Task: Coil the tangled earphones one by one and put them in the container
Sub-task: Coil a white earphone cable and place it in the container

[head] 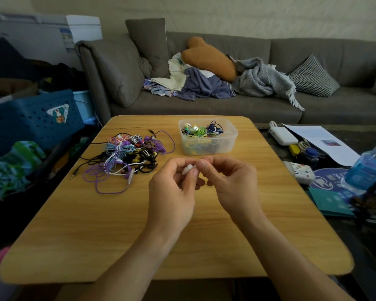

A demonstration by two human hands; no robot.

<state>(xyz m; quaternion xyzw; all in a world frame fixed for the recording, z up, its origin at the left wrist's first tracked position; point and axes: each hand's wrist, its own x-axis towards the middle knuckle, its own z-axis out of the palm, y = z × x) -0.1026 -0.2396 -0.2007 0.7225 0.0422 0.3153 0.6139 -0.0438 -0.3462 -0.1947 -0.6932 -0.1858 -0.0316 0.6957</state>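
Note:
A tangled heap of earphones [126, 155] in purple, light blue, black, white and pink lies on the left part of the wooden table [96, 224]. A clear plastic container [231, 137] at the table's far middle holds several coiled earphones. In front of it, above the table's middle, my left hand [172, 192] and my right hand [230, 183] meet. Both pinch a small white earphone [188, 169] between their fingertips; its cord is hidden by the fingers.
A grey sofa [204, 105] with cushions and blankets stands behind the table. A blue crate [30, 120] and clutter sit to the left. To the right lie papers [321, 142], a white charger [283, 135], small boxes and a blue water bottle [367, 168].

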